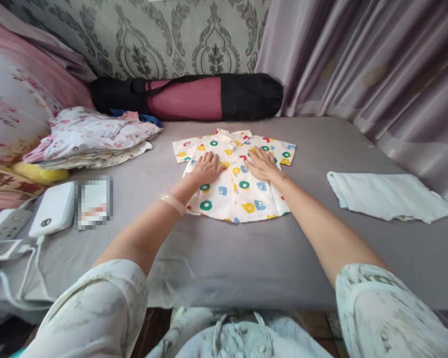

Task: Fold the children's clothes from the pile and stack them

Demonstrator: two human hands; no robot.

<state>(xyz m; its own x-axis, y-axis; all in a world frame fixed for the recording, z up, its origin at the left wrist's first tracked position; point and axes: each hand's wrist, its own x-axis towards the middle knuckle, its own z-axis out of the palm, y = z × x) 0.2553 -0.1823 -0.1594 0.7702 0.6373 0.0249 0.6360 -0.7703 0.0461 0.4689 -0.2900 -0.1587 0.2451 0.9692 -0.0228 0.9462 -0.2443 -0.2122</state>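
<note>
White with a bright print, a small shirt (248, 194) lies flat beneath the left hand (208, 168) and the right hand (262, 164).

Nearest, the hem (237, 219) faces the person across the grey sheet (227, 268); farther in, both hands press palm-down with fingers spread, grasping nothing, one on each half of the front. The button line (234, 195) runs between them, straight away from the body, with neither hand clearly nearer to it. The right fingertips reach slightly farther towards the collar (234, 135), while the short sleeves (288, 152) point outward, left and right. Beyond the collar, a dark-red and black bag (186, 100) lies crosswise.
</note>
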